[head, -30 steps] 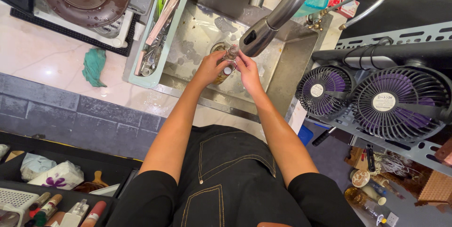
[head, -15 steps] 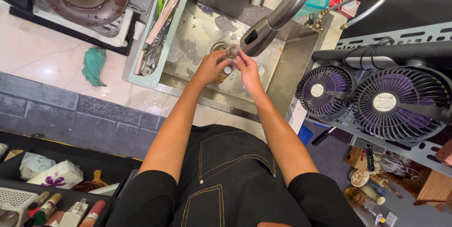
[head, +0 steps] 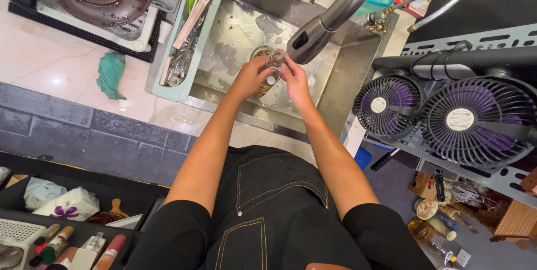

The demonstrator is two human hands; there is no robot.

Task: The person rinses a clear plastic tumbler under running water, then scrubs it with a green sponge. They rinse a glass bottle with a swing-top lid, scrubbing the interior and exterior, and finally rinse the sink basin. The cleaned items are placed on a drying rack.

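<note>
Hands over the steel sink [head: 358,74]; left hand [head: 249,77] and right hand [head: 295,77] both curl around a small clear glass item [head: 272,64] held right under the spout of the grey pull-down faucet [head: 313,38] — I read it as a little jar or bottle, with a pale round piece showing between the palms; fingers partly closed on it from either side, not a full fist.

Risks as I judge them: wet glass between wet fingers could slip and strike the metal basin, chipping or breaking; it sits so close to the faucet head that a lift could knock it against the spout; splash could carry right toward the two purple-bladed fans [head: 430,113], which stand just beside the sink's rim.

Hard to make out — whether water is running at all; I cannot tell; the item's true shape is mostly covered by both hands; the drain beneath is half hidden by the left wrist; the mint-green utensil tray [head: 168,88] at the sink's left holds cutlery too tangled to sort.
</note>
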